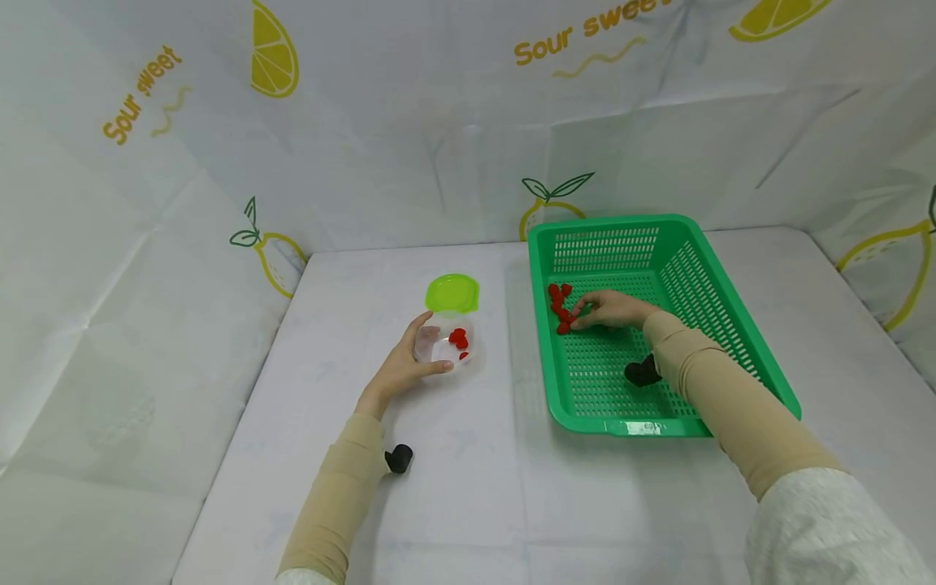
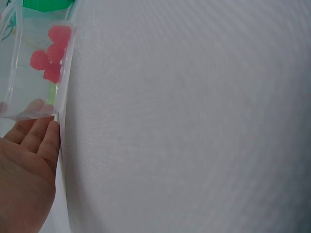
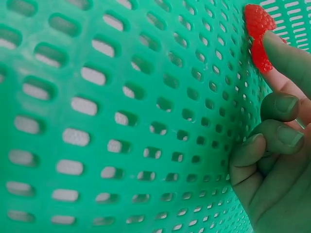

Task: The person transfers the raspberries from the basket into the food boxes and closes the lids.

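Note:
On the left side of the table, my left hand curls round a small clear plastic container, thumb on the near side and fingers on the far side. Several red raspberries lie inside it, as the left wrist view also shows. My right hand is down inside a green plastic basket, by its left wall. Between thumb and index finger it pinches a raspberry, while the other fingers curl inward. Another raspberry touches that one, and several more raspberries lie along the basket's left side.
A bright green lid lies flat on the white table just behind the container. The basket has slotted walls and a raised rim, and stands on the right half of the table. A printed white cloth hangs behind.

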`<state>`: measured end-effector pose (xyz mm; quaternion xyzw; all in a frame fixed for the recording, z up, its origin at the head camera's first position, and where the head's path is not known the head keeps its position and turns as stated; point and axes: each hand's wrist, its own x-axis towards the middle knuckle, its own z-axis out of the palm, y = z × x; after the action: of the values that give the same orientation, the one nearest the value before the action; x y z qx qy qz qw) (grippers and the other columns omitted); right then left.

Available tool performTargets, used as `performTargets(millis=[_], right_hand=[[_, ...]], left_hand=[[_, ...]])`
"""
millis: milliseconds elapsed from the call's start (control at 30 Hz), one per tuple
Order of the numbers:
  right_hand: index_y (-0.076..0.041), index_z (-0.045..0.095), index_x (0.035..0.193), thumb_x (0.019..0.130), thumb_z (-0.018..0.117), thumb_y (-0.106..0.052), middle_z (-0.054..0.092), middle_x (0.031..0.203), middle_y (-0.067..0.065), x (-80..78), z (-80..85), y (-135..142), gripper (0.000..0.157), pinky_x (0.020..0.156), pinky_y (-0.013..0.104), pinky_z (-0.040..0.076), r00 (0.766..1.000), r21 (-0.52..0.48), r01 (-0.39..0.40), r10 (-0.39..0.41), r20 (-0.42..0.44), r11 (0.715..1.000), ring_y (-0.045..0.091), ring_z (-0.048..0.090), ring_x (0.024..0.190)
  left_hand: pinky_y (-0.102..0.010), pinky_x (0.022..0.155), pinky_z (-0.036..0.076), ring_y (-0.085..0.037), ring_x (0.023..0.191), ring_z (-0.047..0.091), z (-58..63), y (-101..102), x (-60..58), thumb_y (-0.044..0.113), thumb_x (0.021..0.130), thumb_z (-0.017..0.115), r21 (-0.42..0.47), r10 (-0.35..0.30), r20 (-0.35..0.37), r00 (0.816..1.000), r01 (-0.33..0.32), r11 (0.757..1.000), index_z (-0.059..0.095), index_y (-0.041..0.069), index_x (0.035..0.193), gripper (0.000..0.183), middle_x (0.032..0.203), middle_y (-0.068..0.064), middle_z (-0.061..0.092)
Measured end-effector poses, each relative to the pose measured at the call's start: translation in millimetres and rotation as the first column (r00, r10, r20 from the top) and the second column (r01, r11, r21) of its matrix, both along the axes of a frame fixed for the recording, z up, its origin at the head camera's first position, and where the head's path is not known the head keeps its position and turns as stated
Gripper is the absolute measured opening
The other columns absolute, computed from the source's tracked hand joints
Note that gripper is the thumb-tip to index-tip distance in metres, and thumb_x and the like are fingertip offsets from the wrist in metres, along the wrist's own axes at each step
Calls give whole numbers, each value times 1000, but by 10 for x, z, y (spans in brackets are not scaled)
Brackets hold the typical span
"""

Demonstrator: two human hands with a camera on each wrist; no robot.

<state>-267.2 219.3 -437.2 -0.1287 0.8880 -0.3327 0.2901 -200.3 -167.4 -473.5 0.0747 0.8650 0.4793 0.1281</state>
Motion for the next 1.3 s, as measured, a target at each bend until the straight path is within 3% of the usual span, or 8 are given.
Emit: performTargets(millis=[233, 600, 733, 967, 1300], right_hand=[[-6, 54, 116, 88, 62, -30, 40, 73, -1, 5, 14, -7, 37, 57, 27, 35, 1000, -11, 4, -3, 15, 1000, 13, 31, 59], [-7, 54, 118, 89, 61, -30, 50, 90, 6, -25, 50, 23, 38, 67, 28, 41, 1000, -4, -6, 6, 14, 1000, 18, 41, 78], [-8, 55, 119, 89, 62, -30, 56, 93, 8, -2, 140, 55, 38, 67, 30, 41, 1000, -14, -14, 15, 26, 1000, 18, 41, 76], [-6, 53, 119, 89, 62, -27, 52, 72, 4, 5, 382, 79, 37, 59, 33, 38, 999, -35, -24, 25, 24, 999, 12, 33, 57], [-6, 54, 122, 88, 63, -29, 48, 67, 0, 14, 680, -39, 42, 60, 31, 38, 999, -36, -32, 31, -37, 999, 16, 37, 60]], left_hand=[[-54, 111, 26, -23, 139, 30, 4, -4, 0, 43, 67, 81, -4, 0, -7, 1000, 0, 1000, 19, 40, 144, 98, 140, 3, 44], [-53, 111, 27, -22, 139, 30, -10, -3, -3, 44, 67, 81, -8, 12, -6, 1000, -12, 1000, 20, 43, 142, 96, 139, 4, 45], [-54, 111, 27, -23, 139, 30, -9, -2, 6, 44, 68, 80, -12, 2, -14, 1000, -2, 1000, 19, 41, 143, 97, 140, 4, 45], [-54, 112, 26, -23, 138, 31, 3, 3, 8, 43, 68, 80, -12, 5, -21, 1000, -5, 1000, 20, 41, 143, 96, 139, 4, 45], [-53, 112, 26, -22, 139, 31, -2, -8, 1, 46, 67, 80, -8, 5, -4, 1000, -5, 1000, 19, 43, 142, 96, 140, 6, 44]])
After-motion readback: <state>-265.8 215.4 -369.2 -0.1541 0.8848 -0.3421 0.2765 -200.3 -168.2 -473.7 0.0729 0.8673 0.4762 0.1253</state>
